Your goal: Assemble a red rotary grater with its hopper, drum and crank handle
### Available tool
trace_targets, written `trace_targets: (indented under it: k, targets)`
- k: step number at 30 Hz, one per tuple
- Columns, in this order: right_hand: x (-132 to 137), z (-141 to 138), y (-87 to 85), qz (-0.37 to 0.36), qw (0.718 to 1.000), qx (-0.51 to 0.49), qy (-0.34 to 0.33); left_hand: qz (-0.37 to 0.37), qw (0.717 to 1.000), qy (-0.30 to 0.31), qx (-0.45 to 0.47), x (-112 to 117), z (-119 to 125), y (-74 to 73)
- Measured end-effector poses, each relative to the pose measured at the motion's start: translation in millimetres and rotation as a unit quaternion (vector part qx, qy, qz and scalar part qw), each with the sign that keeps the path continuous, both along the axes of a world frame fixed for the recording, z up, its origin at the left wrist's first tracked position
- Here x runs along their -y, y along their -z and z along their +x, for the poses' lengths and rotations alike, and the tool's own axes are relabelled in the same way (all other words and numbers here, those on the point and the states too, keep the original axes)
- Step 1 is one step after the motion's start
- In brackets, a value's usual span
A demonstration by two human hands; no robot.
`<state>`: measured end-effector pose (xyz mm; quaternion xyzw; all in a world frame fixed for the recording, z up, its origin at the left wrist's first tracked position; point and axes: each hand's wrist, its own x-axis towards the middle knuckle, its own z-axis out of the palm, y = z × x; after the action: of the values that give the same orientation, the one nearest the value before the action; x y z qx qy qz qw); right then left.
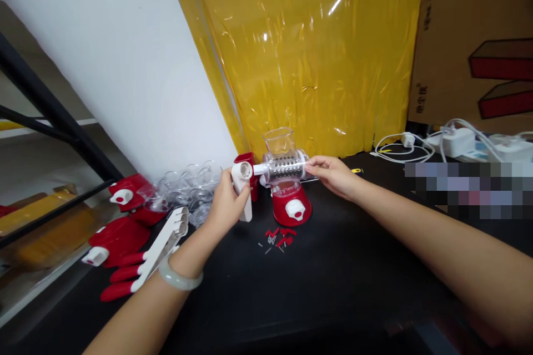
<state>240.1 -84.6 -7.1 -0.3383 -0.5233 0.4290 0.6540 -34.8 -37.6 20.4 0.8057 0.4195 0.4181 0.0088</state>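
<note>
My left hand (228, 198) is closed round a white crank handle (242, 173), its round socket end up beside the white shaft of a rotary grater. The pierced metal grater drum (287, 165) lies sideways in the clear housing, under a clear hopper (280, 140). Thumb and fingers of my right hand (332, 176) pinch the drum's right end. Below, the grater's red base (286, 205) with a white knob stands upright on the black table. Small red pieces and thin metal pins (280, 237) lie just in front of the base.
At the left lie several white crank handles with red grips (160, 244), more red grater bases (119, 238) and clear plastic housings (187, 183). White cables and adapters (458, 141) are at the right. Yellow plastic sheeting (312, 66) and a cardboard box (474, 22) stand behind.
</note>
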Motion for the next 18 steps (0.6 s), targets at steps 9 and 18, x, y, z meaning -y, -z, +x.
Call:
trace_targets:
  k: [9,18]
  targets:
    - [-7.3,6.2,8.5,0.027,0.999,0.038,0.007,0.009,1.000,0.002,-0.002,5.9,19.4,6.3]
    - [-4.4,7.7,7.5,0.036,0.996,0.068,0.037,0.062,0.997,-0.009,0.035,6.8,20.9,20.8]
